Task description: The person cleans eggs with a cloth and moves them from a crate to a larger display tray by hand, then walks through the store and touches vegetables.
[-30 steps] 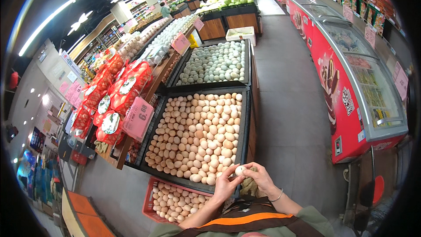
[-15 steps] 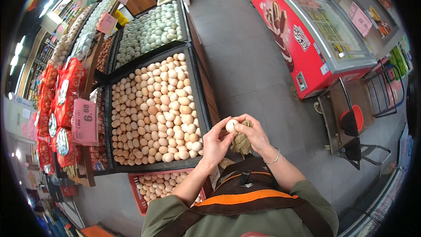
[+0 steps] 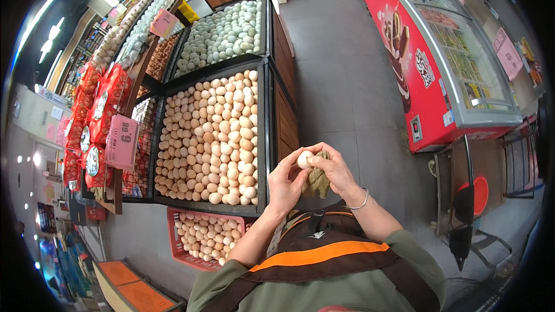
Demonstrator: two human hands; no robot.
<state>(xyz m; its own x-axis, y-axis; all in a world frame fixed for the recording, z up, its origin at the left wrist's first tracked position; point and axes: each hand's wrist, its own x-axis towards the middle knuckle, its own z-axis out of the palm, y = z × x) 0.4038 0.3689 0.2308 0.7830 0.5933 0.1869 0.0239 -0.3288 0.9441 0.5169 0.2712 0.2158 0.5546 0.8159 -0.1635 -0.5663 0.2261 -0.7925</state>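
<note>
Both my hands meet in front of my apron around one pale egg. My left hand grips the egg from its left side between thumb and fingers. My right hand holds a crumpled olive-brown cloth, its thumb and fingers close against the egg's right side; the cloth hangs below the palm. To the left of my hands stands a black-rimmed display bin filled with light brown eggs. Below that bin, a red plastic crate holds more brown eggs.
Behind the brown eggs is a bin of pale green eggs. Red net bags and a pink price sign line the left. At right stand a red chest freezer and a flat cart with a red bowl. Grey floor runs between.
My view has shifted, so the bins and freezer sit farther right and the crate shows more. My hands keep hold of the egg and cloth, with only slight finger movement.
</note>
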